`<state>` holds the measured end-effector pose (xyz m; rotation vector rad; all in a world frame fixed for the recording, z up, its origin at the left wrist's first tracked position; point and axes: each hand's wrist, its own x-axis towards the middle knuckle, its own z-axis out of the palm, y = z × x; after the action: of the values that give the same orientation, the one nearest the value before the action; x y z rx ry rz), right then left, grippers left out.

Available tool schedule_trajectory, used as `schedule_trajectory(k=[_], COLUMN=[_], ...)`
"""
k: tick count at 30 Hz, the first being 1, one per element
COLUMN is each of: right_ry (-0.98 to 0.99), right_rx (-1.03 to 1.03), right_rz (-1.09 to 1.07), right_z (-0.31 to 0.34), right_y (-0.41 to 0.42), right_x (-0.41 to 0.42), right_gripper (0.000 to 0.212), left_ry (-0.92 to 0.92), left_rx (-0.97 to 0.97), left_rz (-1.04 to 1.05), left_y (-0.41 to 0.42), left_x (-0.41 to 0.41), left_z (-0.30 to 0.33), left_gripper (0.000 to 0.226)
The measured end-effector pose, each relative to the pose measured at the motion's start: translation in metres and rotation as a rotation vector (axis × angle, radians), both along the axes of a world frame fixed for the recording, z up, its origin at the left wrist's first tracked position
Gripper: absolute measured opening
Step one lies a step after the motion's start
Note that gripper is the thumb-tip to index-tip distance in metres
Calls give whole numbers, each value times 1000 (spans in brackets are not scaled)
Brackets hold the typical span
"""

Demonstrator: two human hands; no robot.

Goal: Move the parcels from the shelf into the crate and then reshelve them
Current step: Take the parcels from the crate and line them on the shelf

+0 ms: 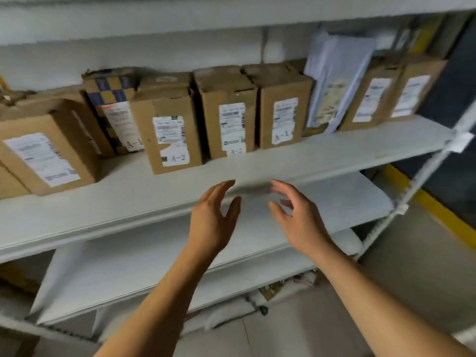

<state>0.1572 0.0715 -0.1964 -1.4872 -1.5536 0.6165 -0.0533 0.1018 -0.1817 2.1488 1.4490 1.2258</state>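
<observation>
Cardboard parcel — label reads "A-2".

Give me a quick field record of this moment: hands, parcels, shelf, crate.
left hand: left hand open, holding nothing, raised before the shelf edge
right hand: right hand open, holding nothing, beside the left
parcels: cardboard boxes standing in a row on the middle shelf, labels facing out; a pale mailer bag leaning among them
lower shelf: lower shelf bare where visible
crate: not in view
</observation>
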Motion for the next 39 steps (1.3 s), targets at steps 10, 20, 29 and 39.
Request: schedule_trajectory(k=[10,20,29,39], right_ry=[69,351,502,822], right_rx=[-314,-708,-863,-917], right_rz=[-590,-1115,-1316,-1317], right_z=[-109,-229,-392,-545], right_y=[-217,-400,-470,-502], right_x=[254,350,415,458], right_gripper=[48,55,62,74], left_ry=[263,654,910,946], left_rx=[-315,-614,-1007,-984], left_rz=[-507,-1093,-1131,-970], left_y=[-118,-241,-326,-381], left_x=[306,509,599,647], left_z=[-87,-217,-412,-580], left_gripper=[49,56,73,96])
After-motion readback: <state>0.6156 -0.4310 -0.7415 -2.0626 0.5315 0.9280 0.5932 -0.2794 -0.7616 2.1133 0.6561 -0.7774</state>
